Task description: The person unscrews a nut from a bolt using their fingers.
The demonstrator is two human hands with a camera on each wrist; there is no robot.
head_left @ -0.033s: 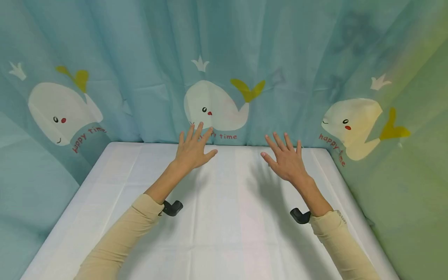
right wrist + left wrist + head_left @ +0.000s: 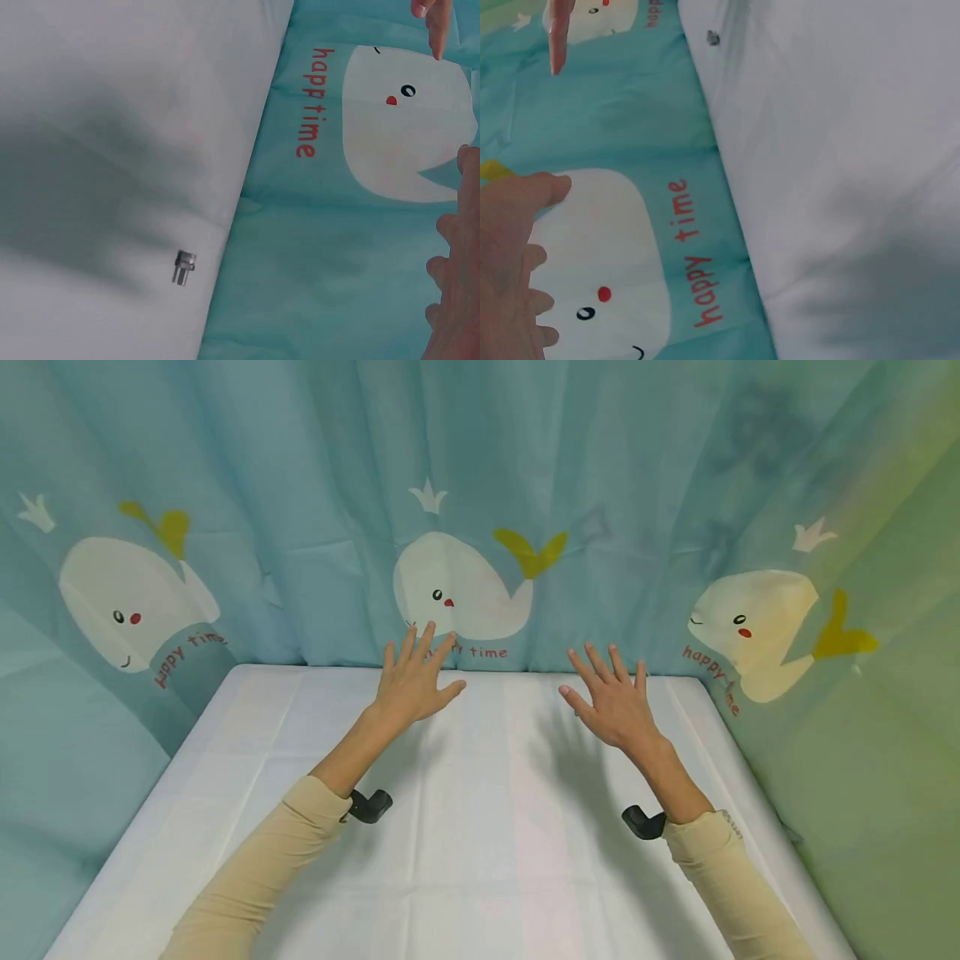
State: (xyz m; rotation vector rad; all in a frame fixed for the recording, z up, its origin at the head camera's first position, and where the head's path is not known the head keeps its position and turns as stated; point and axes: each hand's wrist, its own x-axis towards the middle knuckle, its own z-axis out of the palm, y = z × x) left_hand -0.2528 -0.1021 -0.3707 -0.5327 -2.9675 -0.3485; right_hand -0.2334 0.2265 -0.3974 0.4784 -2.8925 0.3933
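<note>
Over the far part of the white table (image 2: 480, 827), my left hand (image 2: 414, 687) is held up with its fingers spread. To the right, my right hand (image 2: 617, 703) hovers the same way, palm down, fingers apart. Neither one holds anything, and their shadows fall on the cloth below. A small grey metallic piece (image 2: 184, 268) lies on the white surface near the far edge in the right wrist view. It shows in the left wrist view too, as a small grey speck (image 2: 713, 37); its exact kind is unclear. In the head view it cannot be made out.
A blue-green curtain (image 2: 315, 460) with white whale prints and "happy time" lettering stands behind the table and along both sides. Black curved mounts (image 2: 371, 807) sit at both wrists, beside the beige sleeves (image 2: 262, 860).
</note>
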